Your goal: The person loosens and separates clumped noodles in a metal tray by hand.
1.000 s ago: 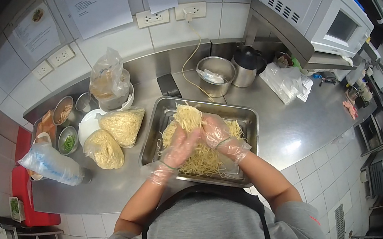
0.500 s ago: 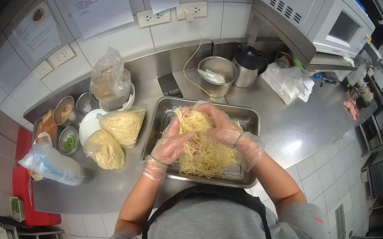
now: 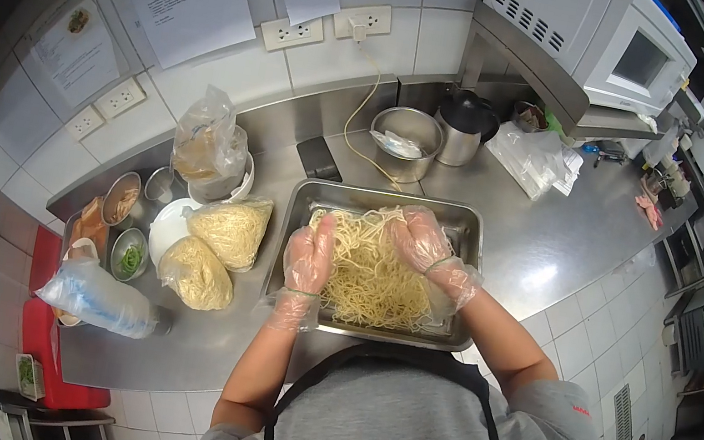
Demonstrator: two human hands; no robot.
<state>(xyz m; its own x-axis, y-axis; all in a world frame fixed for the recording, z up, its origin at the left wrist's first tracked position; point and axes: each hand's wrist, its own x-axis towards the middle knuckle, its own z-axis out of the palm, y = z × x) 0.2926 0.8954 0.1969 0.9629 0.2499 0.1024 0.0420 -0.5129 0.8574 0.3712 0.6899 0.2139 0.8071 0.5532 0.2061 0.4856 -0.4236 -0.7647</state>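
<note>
A steel tray (image 3: 388, 197) holds a loose heap of thin yellow noodles (image 3: 379, 293). Both my hands wear clear plastic gloves banded at the wrist. At the left side of the heap, my left hand (image 3: 310, 255) is closed on noodles, its thumb pointing up. My right hand (image 3: 424, 242) grips more of them at the far right part of the tray, fingers curled downward. Loose strands stretch between the two hands. What lies inside each grip is partly hidden by the fingers.
Two bags of noodles (image 3: 228, 231) lie left of the tray, by a white plate (image 3: 171, 228). Further left are a bowl of chopped greens (image 3: 128, 255) and a filled plastic bag (image 3: 102, 298). Behind stand a steel pot (image 3: 408, 126) and a jug (image 3: 460, 136); a microwave (image 3: 622, 56) sits above.
My hands have moved apart, left hand leftward and right hand rightward. The raised clump of noodles between them has spread out and dropped lower over the tray.
</note>
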